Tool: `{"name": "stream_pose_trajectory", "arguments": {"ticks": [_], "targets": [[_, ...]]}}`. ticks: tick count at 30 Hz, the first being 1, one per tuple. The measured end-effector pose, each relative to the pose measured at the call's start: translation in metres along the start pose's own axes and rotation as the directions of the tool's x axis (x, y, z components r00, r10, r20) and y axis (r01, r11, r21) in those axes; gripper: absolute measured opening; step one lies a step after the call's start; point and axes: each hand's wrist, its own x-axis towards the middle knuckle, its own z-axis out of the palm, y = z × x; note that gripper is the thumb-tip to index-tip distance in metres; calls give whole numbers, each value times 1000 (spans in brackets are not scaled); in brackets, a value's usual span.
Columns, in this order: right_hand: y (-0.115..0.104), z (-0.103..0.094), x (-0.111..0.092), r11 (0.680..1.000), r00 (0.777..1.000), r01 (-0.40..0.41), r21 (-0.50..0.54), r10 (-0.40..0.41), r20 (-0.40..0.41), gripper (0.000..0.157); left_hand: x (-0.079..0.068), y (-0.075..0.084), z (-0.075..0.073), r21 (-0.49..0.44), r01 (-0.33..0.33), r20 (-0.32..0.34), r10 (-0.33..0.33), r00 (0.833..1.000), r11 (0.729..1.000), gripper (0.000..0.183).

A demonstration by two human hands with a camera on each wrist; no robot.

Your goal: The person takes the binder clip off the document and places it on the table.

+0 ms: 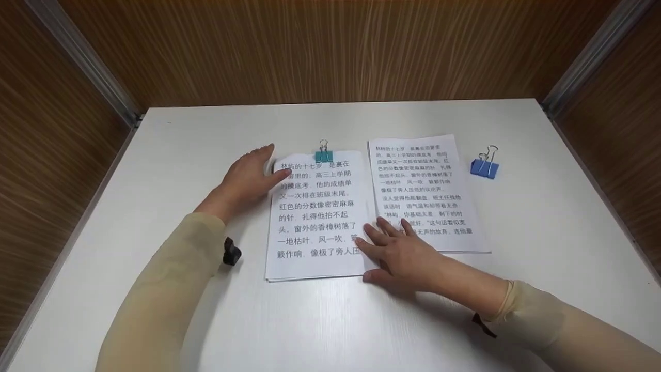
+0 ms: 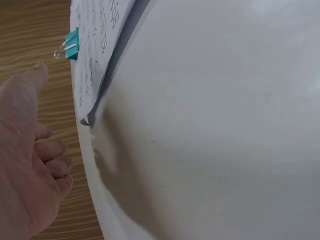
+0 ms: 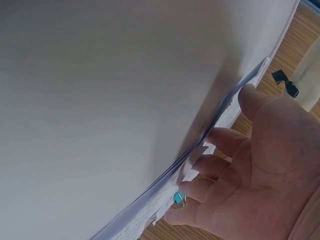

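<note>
A stack of printed sheets (image 1: pixel 315 217) lies left of centre in the head view, with a teal binder clip (image 1: pixel 324 156) on its top edge. My left hand (image 1: pixel 248 178) is at its upper left edge, fingers extended and thumb reaching over the corner. In the left wrist view that hand holds nothing. Fingers spread, my right hand (image 1: pixel 408 258) lies at the lower right corner of this stack and over the lower left corner of a second printed stack (image 1: pixel 418 175). The right wrist view shows the right fingers (image 3: pixel 215 165) along the paper's edge; exact contact is unclear.
A blue binder clip (image 1: pixel 484 169) stands on the white table (image 1: pixel 217 320), right of the second stack. Wood-grain panels (image 1: pixel 330 51) rise behind the table and at both sides. A dark clip-like piece (image 1: pixel 232 252) hangs by the left sleeve.
</note>
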Motion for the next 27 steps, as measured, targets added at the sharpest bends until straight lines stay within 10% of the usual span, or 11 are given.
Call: {"name": "stream_pose_trajectory", "arguments": {"ticks": [27], "targets": [[0,2,0,1000,1000,-1,3,1,-11,74,21,-4,23,-64,4,57,0,998,998,94]]}}
